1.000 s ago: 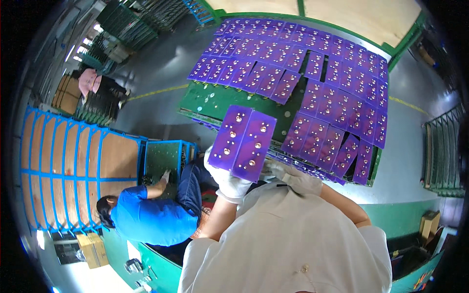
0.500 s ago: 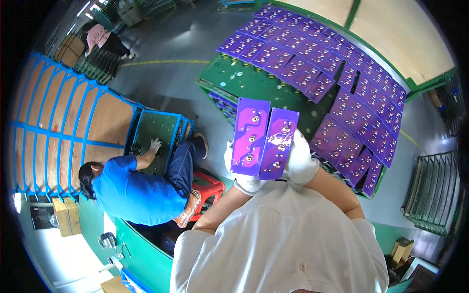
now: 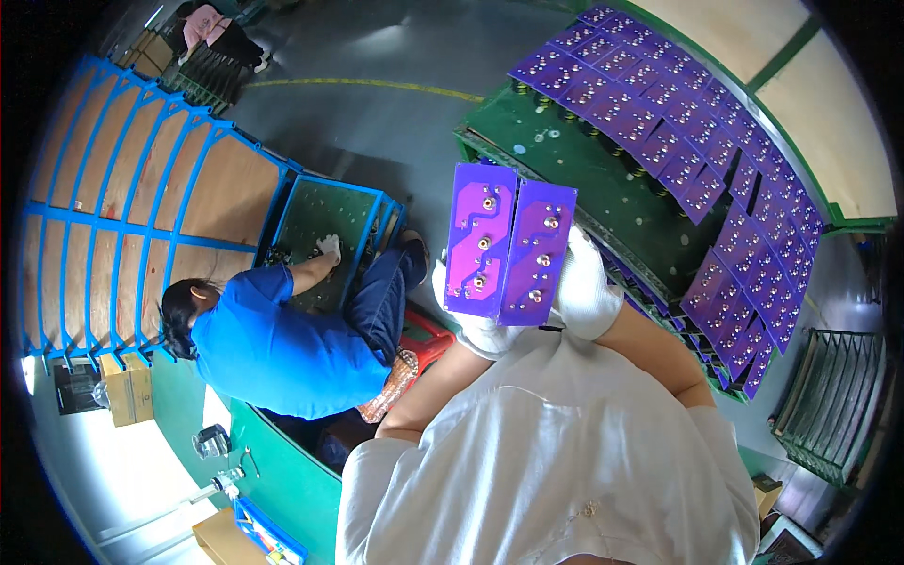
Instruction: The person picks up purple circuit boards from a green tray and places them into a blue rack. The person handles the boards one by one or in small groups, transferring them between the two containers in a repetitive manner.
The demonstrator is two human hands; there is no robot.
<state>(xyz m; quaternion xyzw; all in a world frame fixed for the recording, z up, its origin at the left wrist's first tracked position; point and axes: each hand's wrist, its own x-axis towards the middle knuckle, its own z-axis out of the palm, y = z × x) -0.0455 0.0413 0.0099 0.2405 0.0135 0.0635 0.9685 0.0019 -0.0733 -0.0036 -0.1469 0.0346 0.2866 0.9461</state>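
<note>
Two purple circuit boards are held up side by side in front of my chest, each with a row of round brass-coloured parts. My left hand [image 3: 471, 330], in a white glove, is closed on the left circuit board [image 3: 481, 247]. Gloved in white too, my right hand [image 3: 586, 290] grips the right circuit board [image 3: 538, 254] along its outer side. The boards hide most of my fingers. Their inner long edges lie close together, and I cannot tell whether they touch.
A green table [image 3: 584, 179] covered with rows of purple circuit boards [image 3: 678, 122] stands ahead to the right. At left, a co-worker in blue [image 3: 282, 348] sits by a blue-framed cart [image 3: 325, 212]. Green racks [image 3: 829, 405] stand far right; another person [image 3: 212, 38] bends over at far left.
My view has turned left, so the table of boards sits farther right. The held boards have tilted, and the bright glare on the right one is gone.
</note>
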